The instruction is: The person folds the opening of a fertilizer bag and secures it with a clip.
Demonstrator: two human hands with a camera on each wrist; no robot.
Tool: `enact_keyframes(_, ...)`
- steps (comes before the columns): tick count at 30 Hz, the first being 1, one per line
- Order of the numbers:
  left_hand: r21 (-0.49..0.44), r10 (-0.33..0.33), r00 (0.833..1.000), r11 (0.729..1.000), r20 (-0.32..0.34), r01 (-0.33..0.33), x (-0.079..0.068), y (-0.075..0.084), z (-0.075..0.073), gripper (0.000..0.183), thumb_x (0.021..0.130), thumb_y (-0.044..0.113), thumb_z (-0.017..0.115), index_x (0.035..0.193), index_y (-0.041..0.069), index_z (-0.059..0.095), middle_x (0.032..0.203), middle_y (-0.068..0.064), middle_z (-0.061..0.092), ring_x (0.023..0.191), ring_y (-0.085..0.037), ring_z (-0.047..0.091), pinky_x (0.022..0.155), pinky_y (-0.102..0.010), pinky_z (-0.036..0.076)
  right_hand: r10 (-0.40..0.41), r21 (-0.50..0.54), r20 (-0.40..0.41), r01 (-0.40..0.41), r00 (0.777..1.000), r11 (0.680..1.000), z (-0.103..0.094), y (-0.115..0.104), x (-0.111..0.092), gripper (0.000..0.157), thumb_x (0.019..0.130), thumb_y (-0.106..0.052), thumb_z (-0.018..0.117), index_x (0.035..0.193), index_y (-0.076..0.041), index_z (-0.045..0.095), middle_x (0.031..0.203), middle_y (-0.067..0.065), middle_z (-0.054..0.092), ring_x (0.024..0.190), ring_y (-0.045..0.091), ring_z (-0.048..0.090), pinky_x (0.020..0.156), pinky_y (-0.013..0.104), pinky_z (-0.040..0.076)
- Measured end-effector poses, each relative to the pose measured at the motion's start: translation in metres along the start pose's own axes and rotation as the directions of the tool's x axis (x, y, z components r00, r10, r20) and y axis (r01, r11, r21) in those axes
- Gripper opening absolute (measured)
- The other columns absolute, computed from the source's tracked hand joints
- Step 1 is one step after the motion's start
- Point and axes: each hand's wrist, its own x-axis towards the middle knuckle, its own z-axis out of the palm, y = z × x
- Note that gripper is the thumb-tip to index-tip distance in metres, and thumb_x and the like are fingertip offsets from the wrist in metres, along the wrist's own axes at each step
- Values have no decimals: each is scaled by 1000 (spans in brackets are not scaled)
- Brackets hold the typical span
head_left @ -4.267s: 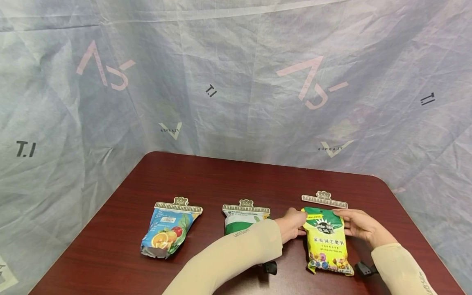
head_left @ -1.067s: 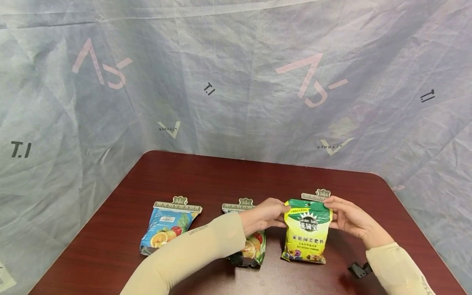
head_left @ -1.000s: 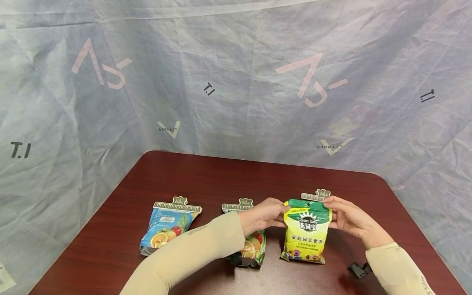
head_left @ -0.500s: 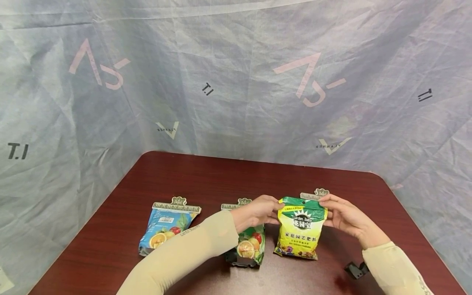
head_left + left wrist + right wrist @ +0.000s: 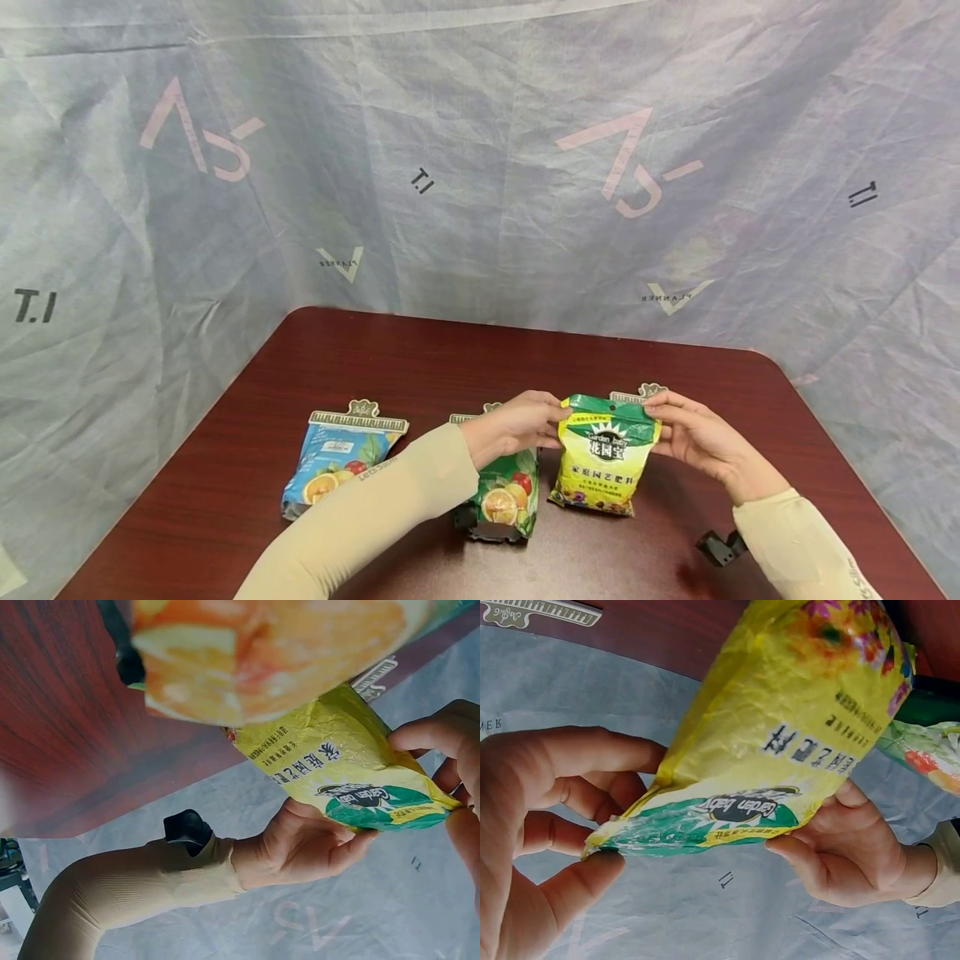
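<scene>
Both hands hold a yellow and green fertilizer bag point(image 5: 603, 462) by its green top edge, its printed front facing me. The left hand point(image 5: 521, 423) pinches the top left corner between thumb and fingers. At the top right corner, the right hand point(image 5: 693, 435) has its thumb in front and fingers behind. In the right wrist view, the bag's green top point(image 5: 675, 825) looks flat and crinkled while its body bulges. Behind the bag, a wide ruler-patterned clip point(image 5: 626, 397) lies on the table, partly covered in the head view. It shows apart from the bag in the right wrist view.
A blue fruit-print bag point(image 5: 318, 467) with a similar clip point(image 5: 360, 419) across its top lies at left. Another fruit-print bag, green point(image 5: 517, 496), lies in the middle under the left forearm, its clip point(image 5: 468, 418) partly hidden. Grey cloth point(image 5: 480, 167) hangs around the dark red table point(image 5: 420, 350).
Both hands have carried the fertilizer bag up and leftward from in front of the loose clip, tilting it more upright. The left forearm moved left, uncovering the lower part of the middle bag.
</scene>
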Motion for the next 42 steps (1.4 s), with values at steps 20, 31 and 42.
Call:
enact_keyframes(20,8,11,1000,1000,20,-11,-2,2,-7,7,93,8,52,93,4,46,98,-11,50,83,-22,51,91,-48,40,-33,-34,31,34,999,999,7,-4,0,32,98,0,33,102,-11,63,101,6,63,94,23,63,82,40,48)
enact_keyframes(31,13,3,999,1000,40,-4,-3,-1,-11,6,94,8,51,89,6,47,91,-6,48,76,-18,48,85,-41,45,-37,-47,16,38,999,998,11,-3,-1,30,97,0,36,101,-11,63,100,5,63,92,22,64,82,39,49)
enact_keyframes(42,20,3,998,1000,69,-4,-2,-1,-12,7,95,8,49,88,6,48,90,-6,48,75,-17,48,86,-43,44,-129,-232,-87,106,988,967,20,-3,-2,22,95,0,44,100,-10,63,99,2,57,87,16,64,77,34,51)
